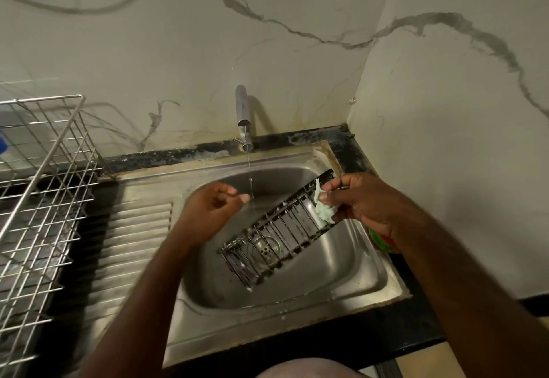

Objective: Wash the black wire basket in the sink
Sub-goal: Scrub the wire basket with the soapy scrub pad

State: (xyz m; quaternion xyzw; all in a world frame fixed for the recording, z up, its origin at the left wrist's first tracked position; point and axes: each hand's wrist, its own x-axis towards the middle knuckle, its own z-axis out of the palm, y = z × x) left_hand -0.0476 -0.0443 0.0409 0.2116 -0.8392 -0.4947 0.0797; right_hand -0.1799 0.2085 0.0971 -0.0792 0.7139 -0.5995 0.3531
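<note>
Basket: the black wire basket hangs tilted over the sink bowl, its high end toward the right rim, its low end above the drain.
Right hand: my right hand pinches the basket's high end, with a soapy pale-green scrubber pressed against the wires under my thumb and fingers.
Left hand: my left hand is to the left of the basket, fingers curled in loosely, fingertips at the thin stream from the tap. I cannot tell whether it holds anything or touches the wires.
Step in hand: I judge this to be scrubbing, with rinsing not yet done, since foam clings to the upper wires.
Doing it well: I should steady the basket's low end with the left hand so it does not swing, then run the scrubber along each wire and into the corners. Keeping the basket inside the bowl keeps drips off the counter. The stream is thin, so I should turn the basket slowly under it.
Hard to make out: the left hand is blurred; the basket's underside and far wall are hidden.
Cut off: a red and green thing right of the basket sits mostly behind my right wrist. I cannot say what it is. The wire rack to the left runs out of view.
</note>
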